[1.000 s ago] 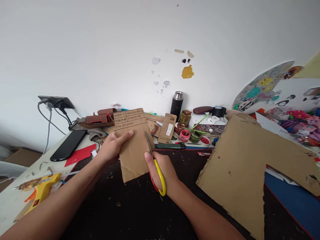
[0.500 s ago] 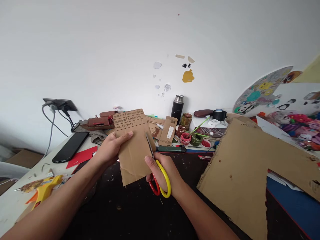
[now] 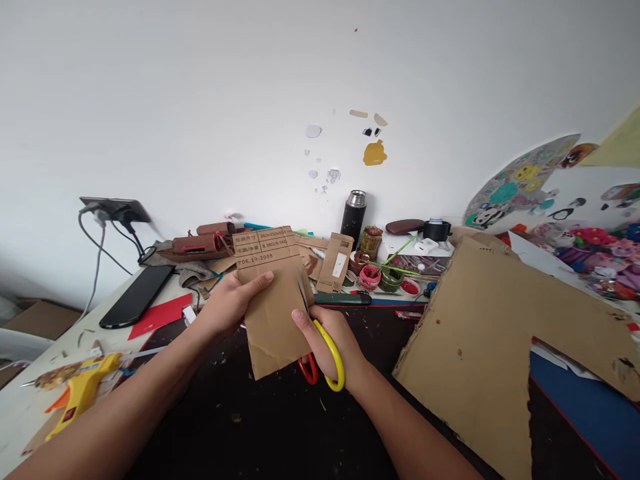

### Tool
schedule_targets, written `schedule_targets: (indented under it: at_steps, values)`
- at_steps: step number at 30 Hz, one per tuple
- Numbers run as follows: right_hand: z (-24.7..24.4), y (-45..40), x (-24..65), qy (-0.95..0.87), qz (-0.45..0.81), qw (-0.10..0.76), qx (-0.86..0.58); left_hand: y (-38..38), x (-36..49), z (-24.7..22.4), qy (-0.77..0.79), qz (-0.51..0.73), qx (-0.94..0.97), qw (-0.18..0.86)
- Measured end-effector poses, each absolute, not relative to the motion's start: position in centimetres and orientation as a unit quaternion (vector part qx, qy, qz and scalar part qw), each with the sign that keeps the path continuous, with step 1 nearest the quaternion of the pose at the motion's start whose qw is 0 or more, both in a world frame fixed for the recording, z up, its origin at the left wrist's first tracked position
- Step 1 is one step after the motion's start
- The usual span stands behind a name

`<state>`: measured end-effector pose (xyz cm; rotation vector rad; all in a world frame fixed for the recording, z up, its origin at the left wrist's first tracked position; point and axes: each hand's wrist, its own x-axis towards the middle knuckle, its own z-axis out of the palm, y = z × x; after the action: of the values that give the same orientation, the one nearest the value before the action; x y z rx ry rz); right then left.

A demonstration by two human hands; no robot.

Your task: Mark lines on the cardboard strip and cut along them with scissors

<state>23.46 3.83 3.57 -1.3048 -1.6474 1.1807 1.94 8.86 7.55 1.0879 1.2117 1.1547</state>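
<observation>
A printed piece of brown cardboard (image 3: 275, 320) is held up in front of me, above the dark work surface. My left hand (image 3: 239, 293) grips its left edge, thumb lying across the face and fingers behind it. My right hand (image 3: 333, 343) holds scissors (image 3: 333, 357) with one yellow and one red handle loop. One blade shows in front of the cardboard near its right edge; the other is hidden behind it, so the cardboard lies between the blades.
A large cardboard sheet (image 3: 480, 333) lies to the right. At the left are a yellow glue gun (image 3: 87, 387), a black phone-like slab (image 3: 137, 297) and red paper (image 3: 160, 317). Paint jars (image 3: 370, 277), a black flask (image 3: 354, 217) and a green cutter knife (image 3: 343, 298) line the back.
The cardboard has shifted slightly right and down with my left hand. The scissors' handle loops look closer to parallel, with the red one a little higher behind my right hand.
</observation>
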Motion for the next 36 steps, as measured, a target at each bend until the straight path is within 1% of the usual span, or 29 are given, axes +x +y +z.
schedule_targets:
  at_steps: [3,6,10,28,36]
  values:
    - [3.71,3.88,23.53,-0.661,0.424,0.353,-0.508,8.89,1.69,7.53,0.510,0.475,0.487,0.527]
    - [3.90,3.94,23.67,-0.667,0.411,0.351,-0.512,8.93,1.58,7.37,0.507,0.476,0.475,0.539]
    - [3.80,4.13,23.86,-0.683,0.389,0.351,-0.509,8.84,1.69,6.83,0.508,0.493,0.471,0.526]
    - [3.98,3.64,23.27,-0.682,0.370,0.349,-0.525,8.79,2.31,7.24,0.511,0.494,0.448,0.542]
    - [3.92,3.52,23.11,-0.674,0.381,0.359,-0.521,8.78,2.47,7.20,0.511,0.511,0.436,0.536]
